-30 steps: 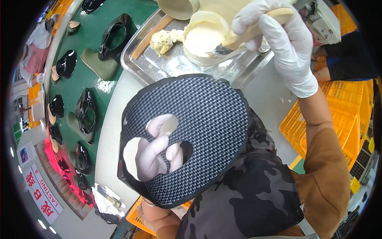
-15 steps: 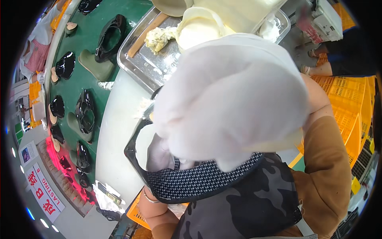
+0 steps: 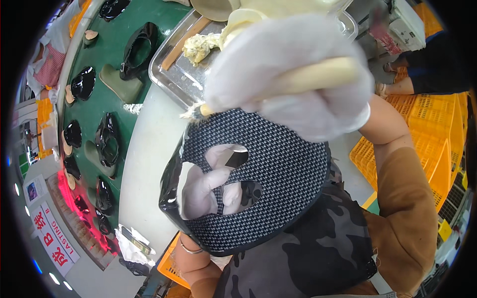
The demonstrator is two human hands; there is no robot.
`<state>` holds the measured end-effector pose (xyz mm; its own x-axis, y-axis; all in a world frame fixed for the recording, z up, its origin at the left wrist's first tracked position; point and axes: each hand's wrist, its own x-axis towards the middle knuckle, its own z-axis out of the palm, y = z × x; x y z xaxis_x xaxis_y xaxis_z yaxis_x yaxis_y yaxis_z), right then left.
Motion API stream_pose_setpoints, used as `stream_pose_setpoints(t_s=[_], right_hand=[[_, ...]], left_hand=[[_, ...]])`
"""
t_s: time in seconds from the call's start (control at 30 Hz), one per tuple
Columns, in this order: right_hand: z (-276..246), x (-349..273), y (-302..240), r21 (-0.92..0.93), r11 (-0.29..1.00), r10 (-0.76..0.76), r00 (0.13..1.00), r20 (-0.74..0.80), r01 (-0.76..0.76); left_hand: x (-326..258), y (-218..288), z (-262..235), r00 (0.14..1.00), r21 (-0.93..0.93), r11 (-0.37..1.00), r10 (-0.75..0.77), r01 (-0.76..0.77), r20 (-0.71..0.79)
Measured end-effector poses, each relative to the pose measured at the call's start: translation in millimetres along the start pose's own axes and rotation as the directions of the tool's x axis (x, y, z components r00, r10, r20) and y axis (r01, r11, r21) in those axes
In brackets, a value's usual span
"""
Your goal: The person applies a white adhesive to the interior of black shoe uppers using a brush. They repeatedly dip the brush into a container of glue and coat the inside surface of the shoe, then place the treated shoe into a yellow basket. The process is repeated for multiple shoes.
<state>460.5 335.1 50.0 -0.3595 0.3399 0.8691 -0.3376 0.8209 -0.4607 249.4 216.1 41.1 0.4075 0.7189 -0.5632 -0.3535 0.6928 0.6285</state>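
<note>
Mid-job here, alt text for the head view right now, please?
The gloved left grip holds a houndstooth piece and shows through its openings; the blurred, gloved right grip holds a pale brush, bristles near the piece's far edge. Beyond is a metal tray; left, a green surface carries glossy black pieces.

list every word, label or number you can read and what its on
White sign: red characters and letters, readable, but not copied here.
Small poster above it: too small to read.
White box, upper right: dark marks, too small to read.
</note>
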Motion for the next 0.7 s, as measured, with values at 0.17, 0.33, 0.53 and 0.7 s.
stream_pose_setpoints(t_s=[0.17, 0.33, 0.53, 0.7], right_hand=[[-10, -3, -7, -0.093, 0.976, 0.201, 0.978, 0.051, -0.196], [-8, 4, -4, 0.014, 0.952, 0.306, 0.952, -0.029, -0.306], [-4, -2, 15, -0.138, 0.987, 0.064, 0.984, -0.168, -0.088], [-19, -16, 0, -0.237, 0.942, 0.187, 0.959, -0.214, -0.236]], left_hand=[[-5, -1, 4, 0.991, -0.036, 0.999, 0.024, -0.029, -0.135], [-4, -6, -4, 0.993, 0.050, 0.996, 0.080, -0.075, -0.090], [-12, -4, 15, 0.944, 0.051, 0.989, 0.150, -0.141, -0.294], [-10, -21, -3, 0.888, 0.046, 0.944, 0.323, -0.326, -0.328]])
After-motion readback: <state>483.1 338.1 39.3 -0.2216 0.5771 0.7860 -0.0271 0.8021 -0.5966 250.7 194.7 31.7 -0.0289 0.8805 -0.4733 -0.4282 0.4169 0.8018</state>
